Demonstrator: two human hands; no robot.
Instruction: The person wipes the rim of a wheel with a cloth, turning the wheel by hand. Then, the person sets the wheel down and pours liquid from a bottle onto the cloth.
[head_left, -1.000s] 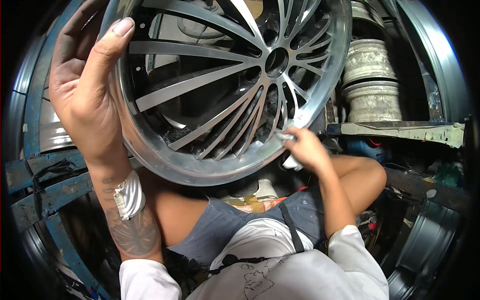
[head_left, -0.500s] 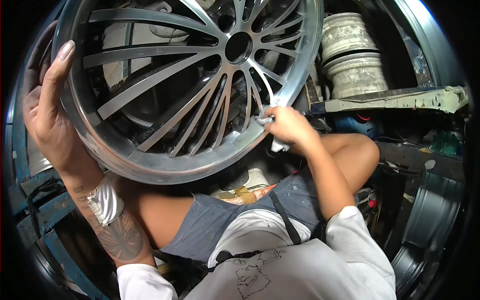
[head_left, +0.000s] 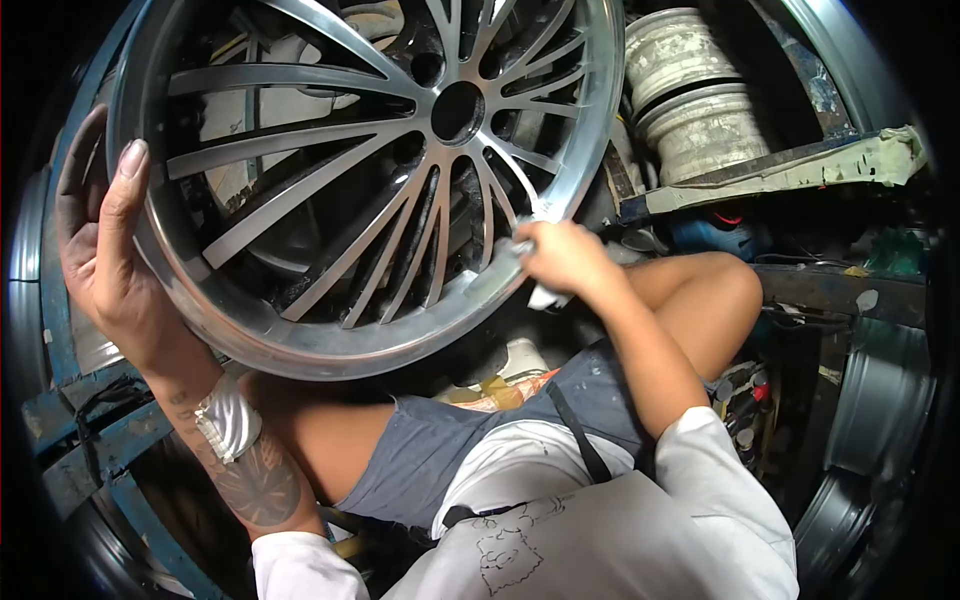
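Observation:
A large alloy wheel rim [head_left: 345, 350] with split dark-and-silver spokes stands tilted in front of me, above my lap. My left hand [head_left: 118, 255] grips its left edge, the thumb in front and the fingers behind the rim. At the lower right, my right hand [head_left: 562, 258] is closed on a whitish cloth [head_left: 545, 297] and presses it against the inner lip, beside the spoke ends. Part of the cloth hangs below the fist. The round centre hole [head_left: 458, 112] is in the upper middle of the wheel.
Two worn, pale wheels [head_left: 705, 130] are stacked at the upper right, behind a paint-chipped ledge [head_left: 780, 178]. More grey rims [head_left: 880, 400] lie at the far right. A blue metal frame [head_left: 110, 455] runs along the left. My bent knee [head_left: 725, 290] sits below the ledge.
In view, the wheel has shifted slightly left, and my left hand appears lower. My right hand with the cloth has moved a little left, still against the lip.

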